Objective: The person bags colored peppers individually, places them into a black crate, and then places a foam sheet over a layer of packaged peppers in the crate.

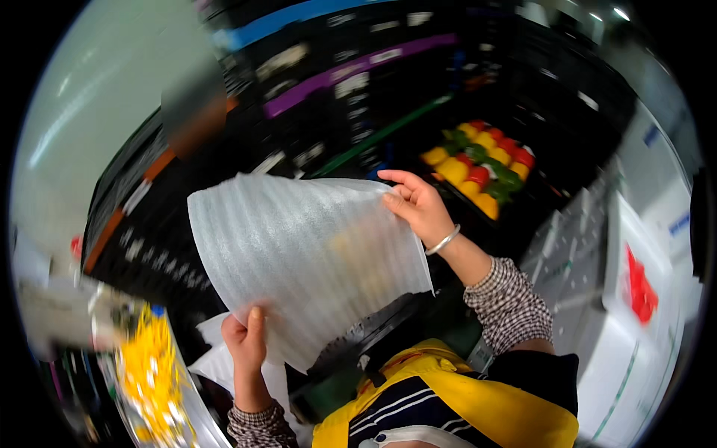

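Observation:
A thin, translucent white sheet of packing foam [280, 241] is stretched between both hands, curving at its left side. My left hand [246, 336] pinches its lower left edge, thumb on top. Its upper right corner is held between the thumb and fingers of my right hand [417, 204], which has a silver bangle at the wrist. Blurred yellowish shapes show through the sheet, and I cannot tell what they are. Just beyond my right hand, yellow, red and green bell peppers [482, 162] sit in rows in a black crate. More white sheeting [215, 358] lies beside my left wrist.
Black plastic crates [313, 84] with coloured bands are stacked ahead, and another stack [162, 246] stands at left. A heap of narrow yellow strips [148, 369] fills a metal-edged tray at lower left. White foam boxes [633, 358] stand at right, one with a red item [639, 288].

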Demonstrator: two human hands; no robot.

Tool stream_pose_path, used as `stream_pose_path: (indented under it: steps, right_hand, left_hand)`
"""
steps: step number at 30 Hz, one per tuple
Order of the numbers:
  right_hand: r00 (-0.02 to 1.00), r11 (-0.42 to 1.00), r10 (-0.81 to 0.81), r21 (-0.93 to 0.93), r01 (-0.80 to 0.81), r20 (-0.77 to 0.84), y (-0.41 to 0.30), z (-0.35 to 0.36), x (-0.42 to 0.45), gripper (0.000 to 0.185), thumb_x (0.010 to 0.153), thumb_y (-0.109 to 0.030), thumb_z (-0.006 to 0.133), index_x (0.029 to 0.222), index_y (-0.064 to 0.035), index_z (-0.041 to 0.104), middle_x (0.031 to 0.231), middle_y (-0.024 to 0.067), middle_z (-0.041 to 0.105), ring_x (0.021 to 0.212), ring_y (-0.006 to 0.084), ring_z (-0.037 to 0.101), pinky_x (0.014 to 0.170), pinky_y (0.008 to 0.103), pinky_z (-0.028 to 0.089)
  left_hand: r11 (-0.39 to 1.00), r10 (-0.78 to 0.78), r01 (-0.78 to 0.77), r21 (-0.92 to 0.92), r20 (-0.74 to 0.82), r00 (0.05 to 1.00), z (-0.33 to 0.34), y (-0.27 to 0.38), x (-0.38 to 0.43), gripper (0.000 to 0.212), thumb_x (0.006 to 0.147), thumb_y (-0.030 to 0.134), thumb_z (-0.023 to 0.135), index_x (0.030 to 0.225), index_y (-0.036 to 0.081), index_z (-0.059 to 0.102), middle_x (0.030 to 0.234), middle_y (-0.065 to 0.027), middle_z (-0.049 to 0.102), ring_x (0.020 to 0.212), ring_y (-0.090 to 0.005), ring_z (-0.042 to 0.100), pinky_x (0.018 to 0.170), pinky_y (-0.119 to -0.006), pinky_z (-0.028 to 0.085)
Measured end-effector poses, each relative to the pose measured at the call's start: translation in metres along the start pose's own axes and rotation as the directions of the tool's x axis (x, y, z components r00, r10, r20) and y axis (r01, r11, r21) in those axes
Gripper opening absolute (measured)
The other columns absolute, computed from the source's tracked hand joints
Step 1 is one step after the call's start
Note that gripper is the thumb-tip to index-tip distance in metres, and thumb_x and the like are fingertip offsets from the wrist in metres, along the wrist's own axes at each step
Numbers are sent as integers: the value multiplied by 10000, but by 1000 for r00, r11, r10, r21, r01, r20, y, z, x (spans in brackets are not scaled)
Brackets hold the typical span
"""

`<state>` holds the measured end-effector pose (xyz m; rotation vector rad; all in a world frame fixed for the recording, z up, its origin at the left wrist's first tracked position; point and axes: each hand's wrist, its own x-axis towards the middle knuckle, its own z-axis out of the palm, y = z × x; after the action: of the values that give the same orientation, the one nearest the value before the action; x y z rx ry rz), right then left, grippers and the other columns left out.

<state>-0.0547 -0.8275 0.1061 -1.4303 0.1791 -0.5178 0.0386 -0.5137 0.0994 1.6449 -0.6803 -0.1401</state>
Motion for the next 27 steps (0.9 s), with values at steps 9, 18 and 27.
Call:
stream_pose_path:
  steps: [9,18,27]
  right_hand:
    - [682,872,-488,-332,359,-545,-50,-159,-3,177,863,-52,505,1028,-10,554,775,7,591,647,48,521,593,169,411]
    - [809,540,-528,-837,83,-260,-17,-375,95,147,781,12,494,863,-59,593,812,67,568,791,216,553,728,278,435]
    - [964,218,178,-948,-234,-197,11,-540,157,741,623,-99,721,1277,-78,373,1360,87,305,1190,251,391,978,297,353]
  left_hand:
    - [972,147,-71,-222,346,926,167,16,54,177,802,76,603,950,-21,594,777,-19,610,680,-72,536,609,-214,427]
    - [755,-392,611,-237,584,711,355,8,162,193,866,209,529,847,31,602,751,13,582,633,-84,533,584,-220,423]
    - [537,-645,808,243,735,208,548,-48,248,377,907,302,390,851,-31,558,610,-111,582,535,-154,517,480,-257,410]
